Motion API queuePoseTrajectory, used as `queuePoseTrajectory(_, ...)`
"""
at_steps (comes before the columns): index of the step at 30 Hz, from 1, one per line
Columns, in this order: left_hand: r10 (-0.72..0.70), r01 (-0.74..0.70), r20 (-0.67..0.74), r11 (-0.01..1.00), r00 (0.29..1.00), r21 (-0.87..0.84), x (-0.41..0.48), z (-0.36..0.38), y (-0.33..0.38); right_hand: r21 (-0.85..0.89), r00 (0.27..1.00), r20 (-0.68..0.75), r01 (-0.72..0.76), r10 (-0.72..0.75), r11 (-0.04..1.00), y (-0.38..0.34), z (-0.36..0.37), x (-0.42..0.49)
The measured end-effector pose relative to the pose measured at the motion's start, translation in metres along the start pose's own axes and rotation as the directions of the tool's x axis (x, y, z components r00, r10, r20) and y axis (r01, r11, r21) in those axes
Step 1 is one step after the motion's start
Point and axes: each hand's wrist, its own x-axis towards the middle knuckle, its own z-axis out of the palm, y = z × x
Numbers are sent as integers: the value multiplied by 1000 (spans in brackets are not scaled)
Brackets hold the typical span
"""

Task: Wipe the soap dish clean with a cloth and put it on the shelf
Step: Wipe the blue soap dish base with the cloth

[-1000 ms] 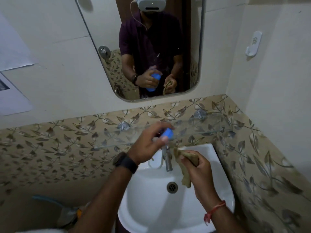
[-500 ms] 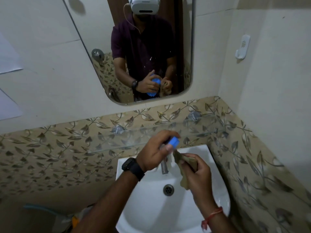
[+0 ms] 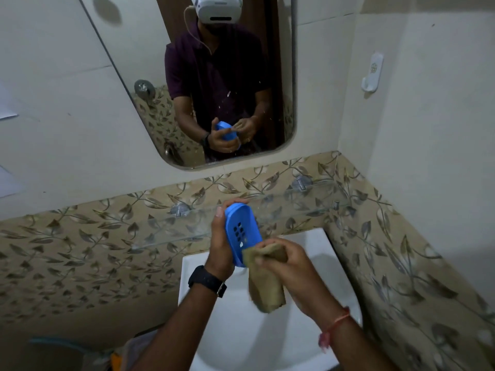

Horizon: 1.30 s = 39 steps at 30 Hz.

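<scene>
Centre frame, above the basin (image 3: 191,269), our left hand (image 3: 222,246) clasps the tilted blue soap dish (image 3: 242,230) in its grip while our right hand (image 3: 293,266) clenches the cloth (image 3: 267,290) against its lower end; we judge wiping barely begun, the glass shelf (image 3: 300,210) behind awaiting it.

I see the soap dish (image 3: 242,231) standing on end in the left hand (image 3: 221,246), above the sink (image 3: 334,263) and just in front of the shelf (image 3: 294,207). The right hand (image 3: 285,261), to its right, presses the cloth (image 3: 267,290) against the dish's lower end. The mirror (image 3: 150,62) hangs above the shelf
</scene>
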Motion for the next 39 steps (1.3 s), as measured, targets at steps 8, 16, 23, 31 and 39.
queuePoseTrajectory(8,-130,61,-188,940,973,-334,2,-15,-4,423,822,-562,185,97,887,35,-35,-5)
queuePoseTrajectory(16,-160,86,-206,941,965,-326,-6,-6,-10,-68,988,-119,-108,99,992,37,16,-23)
queuePoseTrajectory(23,-27,18,-161,998,987,-54,-22,-14,-21,210,974,-216,-15,61,978,16,7,-2)
queuePoseTrajectory(31,-155,75,191,926,969,370,-39,-16,-19,-229,980,-164,70,-110,971,-29,-22,30)
queuePoseTrajectory(39,-348,338,-36,926,937,-170,-40,-14,-19,-392,968,-159,119,-194,912,-14,3,0)
